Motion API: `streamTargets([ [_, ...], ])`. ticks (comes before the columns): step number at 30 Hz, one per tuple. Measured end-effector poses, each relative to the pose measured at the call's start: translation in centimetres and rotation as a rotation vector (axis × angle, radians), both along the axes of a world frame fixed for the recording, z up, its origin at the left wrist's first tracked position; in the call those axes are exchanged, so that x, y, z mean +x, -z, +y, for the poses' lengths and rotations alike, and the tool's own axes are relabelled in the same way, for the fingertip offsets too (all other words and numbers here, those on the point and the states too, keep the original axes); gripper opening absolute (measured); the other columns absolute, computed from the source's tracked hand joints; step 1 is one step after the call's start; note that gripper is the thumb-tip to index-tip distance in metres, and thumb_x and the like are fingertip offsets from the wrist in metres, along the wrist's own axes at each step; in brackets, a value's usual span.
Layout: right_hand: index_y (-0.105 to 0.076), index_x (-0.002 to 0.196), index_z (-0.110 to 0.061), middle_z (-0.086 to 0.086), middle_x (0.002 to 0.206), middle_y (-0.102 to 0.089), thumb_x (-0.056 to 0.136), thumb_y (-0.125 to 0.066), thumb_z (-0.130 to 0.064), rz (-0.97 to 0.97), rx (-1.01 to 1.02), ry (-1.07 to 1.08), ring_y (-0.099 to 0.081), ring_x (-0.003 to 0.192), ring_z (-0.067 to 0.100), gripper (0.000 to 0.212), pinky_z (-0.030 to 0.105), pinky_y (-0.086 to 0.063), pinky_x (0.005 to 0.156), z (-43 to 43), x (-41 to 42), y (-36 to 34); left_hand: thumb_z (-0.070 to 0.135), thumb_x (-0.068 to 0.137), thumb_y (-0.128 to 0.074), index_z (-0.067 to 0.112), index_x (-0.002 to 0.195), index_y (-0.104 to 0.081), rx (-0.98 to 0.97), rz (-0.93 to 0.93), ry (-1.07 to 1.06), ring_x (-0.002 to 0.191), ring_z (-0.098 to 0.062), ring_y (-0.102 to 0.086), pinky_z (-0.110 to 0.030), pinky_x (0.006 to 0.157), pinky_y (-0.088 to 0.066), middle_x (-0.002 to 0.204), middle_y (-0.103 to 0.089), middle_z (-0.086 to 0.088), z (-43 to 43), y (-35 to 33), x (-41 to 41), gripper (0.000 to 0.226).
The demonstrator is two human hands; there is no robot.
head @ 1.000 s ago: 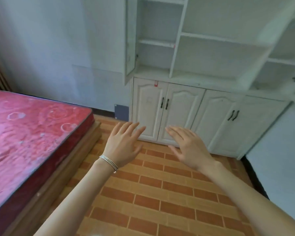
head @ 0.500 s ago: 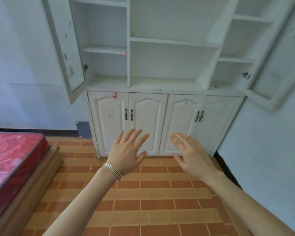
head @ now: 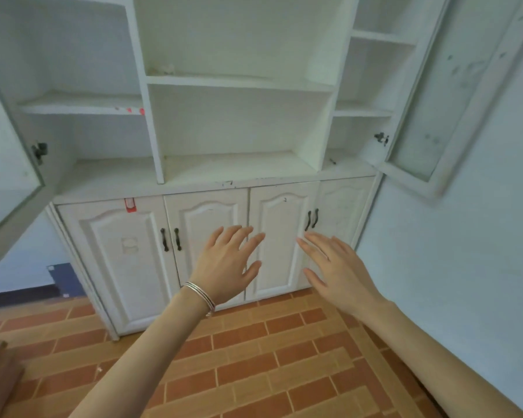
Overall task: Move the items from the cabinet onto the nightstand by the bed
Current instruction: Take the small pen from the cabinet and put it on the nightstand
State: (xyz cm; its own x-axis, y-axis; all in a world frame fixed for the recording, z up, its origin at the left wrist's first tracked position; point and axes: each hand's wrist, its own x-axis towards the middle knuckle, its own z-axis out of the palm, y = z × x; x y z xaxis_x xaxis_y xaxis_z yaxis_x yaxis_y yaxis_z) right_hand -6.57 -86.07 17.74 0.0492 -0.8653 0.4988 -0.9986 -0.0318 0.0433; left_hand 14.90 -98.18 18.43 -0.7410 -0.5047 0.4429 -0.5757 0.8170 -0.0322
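Brick-patterned floor (head: 254, 357) meets a white cabinet (head: 239, 167) at 12 o'clock. It has two glass doors (head: 450, 101) hanging open at 9 and 2 o'clock, four closed lower doors (head: 121, 260) and four dark handles (head: 177, 239). One red tag (head: 130, 204) sits at 10 o'clock, its writing unreadable. The left hand (head: 227, 267) and right hand (head: 335, 273) hover before the lower doors, fingers spread, holding nothing. Thin bangles (head: 200, 294) circle the left wrist.
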Motion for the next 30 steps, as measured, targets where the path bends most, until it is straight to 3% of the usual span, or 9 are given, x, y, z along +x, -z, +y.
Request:
streamTargets([
  [9,-0.056,0.126,-0.016,0.003,0.123,-0.06,0.09,-0.037,-0.039,0.015,0.027,0.033,-0.056,0.111,0.02,0.047,0.042,-0.042,0.099,-6.9,-10.7,1.6,0.047,0.085,-0.036,0.021,0.121,-0.061,-0.025,0.002,0.048,0.109,-0.028,-0.06,-0.048,0.093,-0.045,0.116,-0.065,-0.005,-8.1,2.6,-11.0,0.051],
  [21,-0.061,0.12,-0.016,0.004,0.12,-0.062,0.088,-0.04,-0.037,0.038,-0.038,0.026,-0.059,0.107,0.018,0.043,0.041,-0.043,0.095,-18.8,-32.6,-1.6,0.047,0.085,-0.036,0.021,0.121,-0.06,-0.043,0.052,0.013,0.11,-0.028,-0.059,-0.047,0.093,-0.045,0.118,-0.064,-0.004,-19.1,0.2,-31.9,0.051],
  [30,-0.062,0.119,-0.019,0.003,0.118,-0.063,0.087,-0.041,-0.037,-0.018,0.011,0.063,-0.061,0.103,0.019,0.043,0.038,-0.046,0.091,-26.7,-42.6,2.9,0.046,0.084,-0.037,0.021,0.121,-0.06,0.004,0.003,0.062,0.111,-0.028,-0.059,-0.047,0.093,-0.046,0.118,-0.064,-0.005,-27.9,3.5,-42.9,0.05],
])
